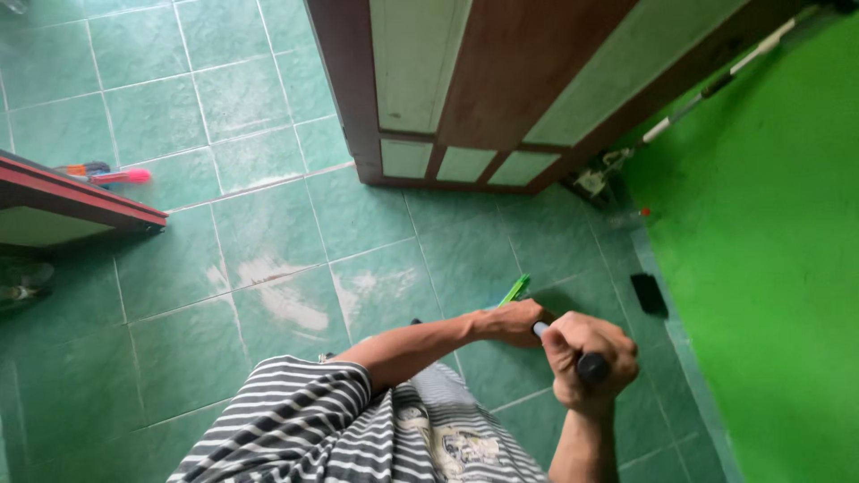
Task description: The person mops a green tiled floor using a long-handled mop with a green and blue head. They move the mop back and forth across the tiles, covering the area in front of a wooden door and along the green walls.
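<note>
Right hand (pixel 586 358), left hand (pixel 512 322) on mop handle (pixel 573 353), green head (pixel 515 289) floorward, up-left.

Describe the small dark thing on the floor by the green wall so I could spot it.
Follow the green wall down to the tiled floor. There lies a small black block, right of the person's hands, the only dark flat thing there.

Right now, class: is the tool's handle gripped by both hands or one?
Both: right hand wraps the dark handle top, left hand grips lower.
</note>
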